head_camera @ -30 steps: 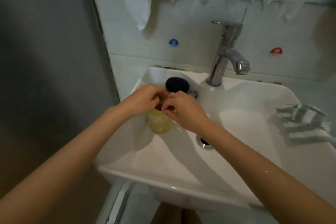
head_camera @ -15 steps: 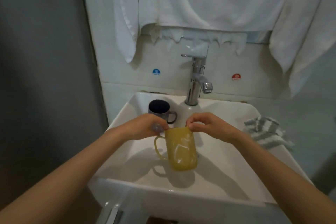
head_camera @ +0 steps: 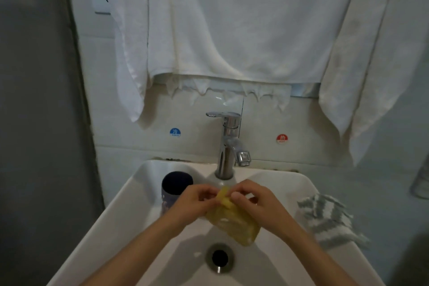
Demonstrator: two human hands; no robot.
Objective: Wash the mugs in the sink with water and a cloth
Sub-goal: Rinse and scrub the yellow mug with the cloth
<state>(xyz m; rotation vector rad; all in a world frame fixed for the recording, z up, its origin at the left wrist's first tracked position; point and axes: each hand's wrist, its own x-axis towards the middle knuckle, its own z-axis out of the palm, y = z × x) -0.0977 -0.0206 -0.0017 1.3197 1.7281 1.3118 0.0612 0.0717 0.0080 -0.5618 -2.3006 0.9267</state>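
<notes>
L hand (head_camera: 197, 199) and R hand (head_camera: 257, 202) both pinch the rim of the yellow mug (head_camera: 234, 223), fingers curled on it. Mug held tilted over sink (head_camera: 120, 211) centre, base low near drain (head_camera: 219, 258), mouth toward tap (head_camera: 228, 144), prob. so runoff stays in basin. Blur hides handle. Dark mug (head_camera: 176, 186) upright at back-left corner, parked clear, 2nd in line. Cloth (head_camera: 329, 218) on right edge, untouched, near R hand. No stream seen at tap. Judgement: wash barely begun, neither of 2 mugs visibly done.
</notes>
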